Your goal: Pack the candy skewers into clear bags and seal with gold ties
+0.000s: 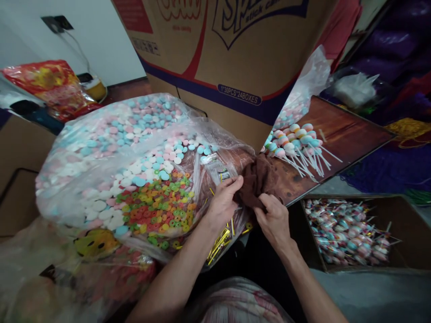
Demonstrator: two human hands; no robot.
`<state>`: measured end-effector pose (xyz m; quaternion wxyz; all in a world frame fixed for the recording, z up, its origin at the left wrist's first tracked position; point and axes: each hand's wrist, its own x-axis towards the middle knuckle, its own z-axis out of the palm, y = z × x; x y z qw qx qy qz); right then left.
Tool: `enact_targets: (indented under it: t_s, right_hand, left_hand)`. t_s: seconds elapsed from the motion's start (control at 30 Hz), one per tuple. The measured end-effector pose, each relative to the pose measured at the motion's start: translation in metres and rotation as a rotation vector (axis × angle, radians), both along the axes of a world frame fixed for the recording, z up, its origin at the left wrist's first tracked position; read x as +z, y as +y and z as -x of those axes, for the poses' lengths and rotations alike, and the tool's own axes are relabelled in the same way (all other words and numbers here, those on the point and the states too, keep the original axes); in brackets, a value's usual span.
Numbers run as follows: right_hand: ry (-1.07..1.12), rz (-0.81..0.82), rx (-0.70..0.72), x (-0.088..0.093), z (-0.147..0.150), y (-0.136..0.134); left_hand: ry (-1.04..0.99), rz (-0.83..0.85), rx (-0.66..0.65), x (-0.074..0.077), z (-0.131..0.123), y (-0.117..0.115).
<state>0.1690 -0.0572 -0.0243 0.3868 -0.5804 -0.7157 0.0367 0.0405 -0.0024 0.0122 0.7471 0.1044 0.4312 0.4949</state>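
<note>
A dark brown cloth is bunched between my two hands at the table's near edge. My left hand pinches its left side, thumb on top. Fingers curled, my right hand grips its lower right part. Just left of the cloth lie clear plastic wrappers and gold twist ties. Beyond them, a large clear bag holds pastel candy tablets, with small ring candies heaped in front. Marshmallow-like twisted candies on sticks lie right of the cloth.
A big cardboard carton stands behind the candies. On the right, a lower open box holds many wrapped stick candies. A red printed bag lies at far left. Another person's pink clothing shows behind the carton.
</note>
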Motion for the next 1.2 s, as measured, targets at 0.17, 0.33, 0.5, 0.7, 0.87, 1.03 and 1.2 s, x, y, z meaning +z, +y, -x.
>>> enact_targets:
  t_s: [0.17,0.33,0.5,0.7,0.87,1.03,1.2]
  right_hand:
    - [0.086,0.108,0.044,-0.002,0.005,-0.001]
    - [0.384,0.315,0.048,-0.001,0.006,-0.002]
    - [0.795,0.459,0.067,0.014,0.009,0.0]
    - [0.83,0.436,-0.034,0.013,0.012,0.004]
    - [0.9,0.3,-0.154,0.012,0.011,0.016]
    - [0.695,0.179,-0.179,0.02,0.014,0.023]
    - [0.453,0.219,-0.153,0.013,0.017,0.034]
  left_hand:
    - [0.109,-0.019,0.082,-0.008,-0.005,0.002]
    - [0.055,-0.105,0.077,-0.009,-0.005,0.002]
    - [-0.193,-0.254,-0.003,-0.002,-0.007,-0.001]
    - [-0.108,-0.373,-0.034,-0.002,-0.02,-0.021]
    - [-0.174,-0.301,-0.09,0.0,-0.033,-0.043]
    - [-0.102,-0.351,-0.133,0.001,-0.028,-0.04]
    - [0.447,-0.524,-0.172,-0.005,-0.007,-0.027]
